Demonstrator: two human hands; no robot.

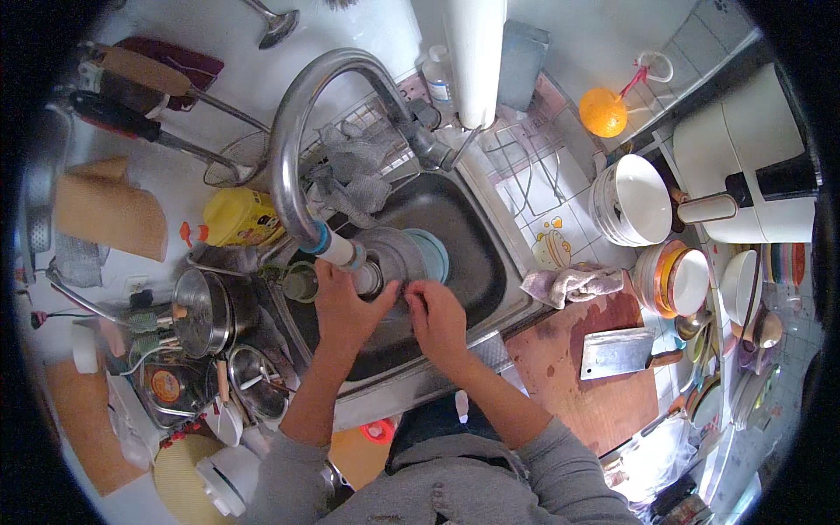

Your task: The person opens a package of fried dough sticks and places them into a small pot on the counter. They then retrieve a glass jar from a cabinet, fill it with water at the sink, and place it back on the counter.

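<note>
Both my hands are over the dark sink basin (469,289). My left hand (344,312) is below the faucet's white spout end (341,251), its thumb spread from the fingers. Between that thumb and the fingers shows a small round metal piece (367,279); whether I grip it is hidden. My right hand (441,325) has its fingers bent together near the left thumb, and anything inside them is hidden. Beyond the hands, a round grey metal vessel (397,252) overlaps a light-blue bowl (433,252). A greenish glass (300,283) stands left of my left hand.
The curved metal faucet (285,144) arches over the sink. Right of it, a cleaver (613,353) lies on a wooden cutting board (558,387), near a crumpled cloth (574,285) and stacked white bowls (633,200). Metal pots (203,312) and a yellow container (239,216) crowd the left.
</note>
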